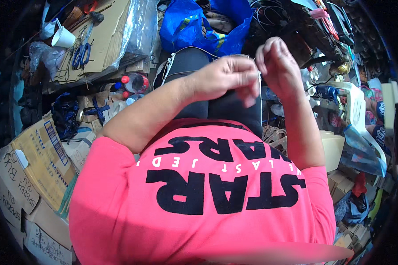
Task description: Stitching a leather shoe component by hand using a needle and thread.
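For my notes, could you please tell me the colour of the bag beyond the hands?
Mostly blue; the bag shows best in the head view.

Bright centre, dark rim, hands [225, 77] [282, 66] seemingly blurred

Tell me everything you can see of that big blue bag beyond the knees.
The blue bag looks like shiny, creased plastic with yellow markings. It gapes open beyond the knees, with brownish items inside that are hard to identify. The picture's top edge cuts it off. Neither the left hand nor the right hand appears to touch it.
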Demonstrator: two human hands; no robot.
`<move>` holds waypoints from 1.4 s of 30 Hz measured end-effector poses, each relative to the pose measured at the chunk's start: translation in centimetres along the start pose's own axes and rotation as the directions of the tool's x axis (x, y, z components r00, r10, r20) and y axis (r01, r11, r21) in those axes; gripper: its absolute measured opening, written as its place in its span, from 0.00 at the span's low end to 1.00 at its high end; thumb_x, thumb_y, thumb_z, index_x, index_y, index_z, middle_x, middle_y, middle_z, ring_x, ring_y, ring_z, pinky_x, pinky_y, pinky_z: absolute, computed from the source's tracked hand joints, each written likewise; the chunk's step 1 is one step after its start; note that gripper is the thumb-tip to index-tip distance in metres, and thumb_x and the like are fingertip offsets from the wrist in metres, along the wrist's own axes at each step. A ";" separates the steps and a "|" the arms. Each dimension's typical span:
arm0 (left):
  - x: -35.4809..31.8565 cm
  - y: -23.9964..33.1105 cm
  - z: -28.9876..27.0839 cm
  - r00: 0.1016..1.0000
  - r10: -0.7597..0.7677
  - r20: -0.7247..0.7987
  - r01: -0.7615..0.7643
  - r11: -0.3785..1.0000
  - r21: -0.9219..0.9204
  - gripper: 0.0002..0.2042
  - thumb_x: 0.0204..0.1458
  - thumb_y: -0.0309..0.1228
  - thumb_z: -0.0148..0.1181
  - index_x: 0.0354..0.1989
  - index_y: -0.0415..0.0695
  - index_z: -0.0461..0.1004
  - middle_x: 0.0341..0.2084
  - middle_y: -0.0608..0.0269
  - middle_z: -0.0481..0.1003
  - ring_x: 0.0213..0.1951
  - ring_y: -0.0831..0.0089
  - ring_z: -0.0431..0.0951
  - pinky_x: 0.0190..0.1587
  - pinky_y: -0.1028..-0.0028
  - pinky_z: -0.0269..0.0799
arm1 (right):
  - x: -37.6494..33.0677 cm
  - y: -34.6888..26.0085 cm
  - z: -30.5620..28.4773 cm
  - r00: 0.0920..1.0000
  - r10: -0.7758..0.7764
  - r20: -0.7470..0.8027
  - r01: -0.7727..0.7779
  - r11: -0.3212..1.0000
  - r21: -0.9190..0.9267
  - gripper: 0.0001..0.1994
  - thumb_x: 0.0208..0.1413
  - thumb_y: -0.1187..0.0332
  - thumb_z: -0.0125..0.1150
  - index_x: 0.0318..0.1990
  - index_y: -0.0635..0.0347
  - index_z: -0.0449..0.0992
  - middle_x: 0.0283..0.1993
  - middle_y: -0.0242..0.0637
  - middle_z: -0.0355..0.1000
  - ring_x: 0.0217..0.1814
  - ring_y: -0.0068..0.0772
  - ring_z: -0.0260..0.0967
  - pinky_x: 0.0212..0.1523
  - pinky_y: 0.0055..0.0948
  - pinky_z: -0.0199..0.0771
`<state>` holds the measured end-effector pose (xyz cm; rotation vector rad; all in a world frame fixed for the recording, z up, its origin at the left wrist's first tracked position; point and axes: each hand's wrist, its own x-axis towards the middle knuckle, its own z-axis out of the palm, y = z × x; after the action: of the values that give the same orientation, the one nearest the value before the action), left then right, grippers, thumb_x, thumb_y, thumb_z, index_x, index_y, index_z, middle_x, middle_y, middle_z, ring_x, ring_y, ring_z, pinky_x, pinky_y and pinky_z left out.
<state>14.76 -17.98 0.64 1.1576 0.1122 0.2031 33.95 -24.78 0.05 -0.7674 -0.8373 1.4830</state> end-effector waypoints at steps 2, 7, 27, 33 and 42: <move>-2.2 -1.2 -1.4 0.994 -0.023 -0.103 0.070 0.875 0.479 0.08 0.54 0.32 0.53 0.29 0.40 0.71 0.27 0.60 0.74 0.32 0.72 0.74 0.37 0.73 0.69 | -1.8 -0.1 0.9 0.984 0.170 -0.056 -0.172 0.804 -0.570 0.14 0.59 0.58 0.49 0.36 0.61 0.71 0.29 0.28 0.68 0.33 0.20 0.63 0.35 0.20 0.63; -12.6 3.4 -12.2 0.775 0.357 -0.521 0.489 0.183 0.853 0.07 0.46 0.30 0.58 0.33 0.42 0.76 0.31 0.56 0.75 0.34 0.67 0.75 0.39 0.73 0.68 | -12.0 -0.1 -10.5 0.823 0.126 -0.554 -0.567 0.256 -0.783 0.13 0.54 0.69 0.54 0.47 0.57 0.72 0.41 0.37 0.74 0.42 0.26 0.70 0.45 0.24 0.66; -2.4 -6.2 -2.3 0.912 0.203 -0.356 0.270 0.357 0.894 0.14 0.43 0.36 0.61 0.36 0.42 0.74 0.27 0.54 0.75 0.32 0.60 0.76 0.36 0.66 0.70 | -6.2 4.8 -4.9 0.845 0.381 -0.376 -0.529 0.702 -0.477 0.10 0.53 0.58 0.58 0.34 0.54 0.72 0.27 0.19 0.62 0.27 0.10 0.53 0.27 0.13 0.53; -1.3 -6.2 -4.1 0.900 0.170 -0.402 0.267 0.514 0.815 0.06 0.49 0.29 0.54 0.33 0.41 0.71 0.24 0.52 0.75 0.30 0.58 0.76 0.34 0.66 0.70 | -6.5 4.8 -4.2 0.874 0.322 -0.365 -0.473 0.740 -0.478 0.14 0.53 0.55 0.59 0.32 0.56 0.71 0.24 0.19 0.62 0.26 0.12 0.55 0.28 0.16 0.55; -7.9 -2.7 -7.9 0.855 0.240 -0.460 0.416 0.212 0.884 0.05 0.50 0.24 0.47 0.35 0.42 0.66 0.28 0.46 0.70 0.34 0.50 0.72 0.36 0.63 0.67 | -8.7 2.9 -7.9 0.831 0.286 -0.477 -0.484 0.795 -0.366 0.09 0.52 0.60 0.58 0.24 0.49 0.68 0.20 0.18 0.55 0.22 0.13 0.48 0.24 0.18 0.48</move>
<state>5.79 -13.65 -5.13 2.4137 0.9464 0.3533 39.83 -33.00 -6.57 -1.6486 -0.7531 1.4085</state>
